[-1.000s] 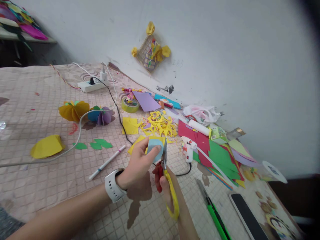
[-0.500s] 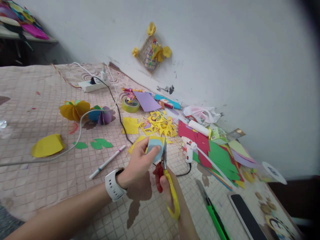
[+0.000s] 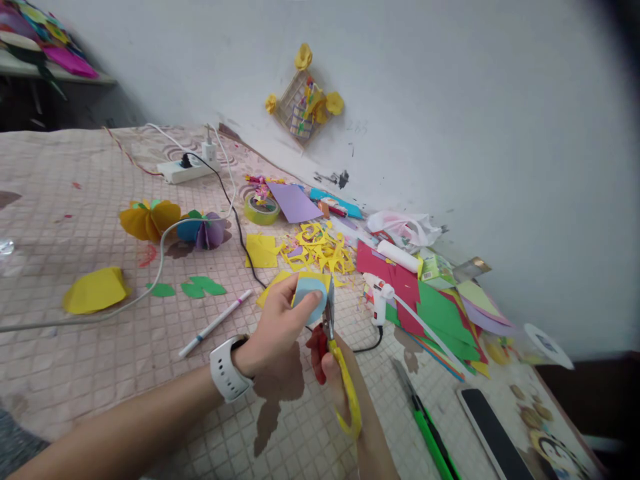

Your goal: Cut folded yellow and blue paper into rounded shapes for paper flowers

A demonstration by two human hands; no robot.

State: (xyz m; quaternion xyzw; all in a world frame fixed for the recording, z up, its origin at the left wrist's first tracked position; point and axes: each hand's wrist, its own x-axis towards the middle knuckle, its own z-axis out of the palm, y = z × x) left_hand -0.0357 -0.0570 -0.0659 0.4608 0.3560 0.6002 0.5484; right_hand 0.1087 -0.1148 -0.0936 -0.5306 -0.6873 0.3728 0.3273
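My left hand (image 3: pixel 280 320), with a white watch strap on its wrist, pinches a light blue paper piece (image 3: pixel 306 291) laid over yellow paper (image 3: pixel 316 276). The thumb presses on the blue piece. In my right hand (image 3: pixel 340 380) are scissors (image 3: pixel 345 373) with one yellow and one red handle. Their blades point away from me and stand slightly apart at the right edge of the papers. More yellow paper (image 3: pixel 273 289) shows just behind my left hand. Yellow paper scraps (image 3: pixel 320 250) lie beyond the blades.
A white glue gun (image 3: pixel 380 303) lies right of the scissors. Nearer are a green utility knife (image 3: pixel 427 427) and a phone (image 3: pixel 493 433). On the left lie a marker pen (image 3: pixel 215 325), green paper leaves (image 3: pixel 203 287), yellow paper (image 3: pixel 97 291) and an orange paper pumpkin (image 3: pixel 150 220). A white cable (image 3: pixel 161 267) crosses there.
Almost nothing differs. The scissors' handles have shifted very slightly; both hands keep the same place and hold.
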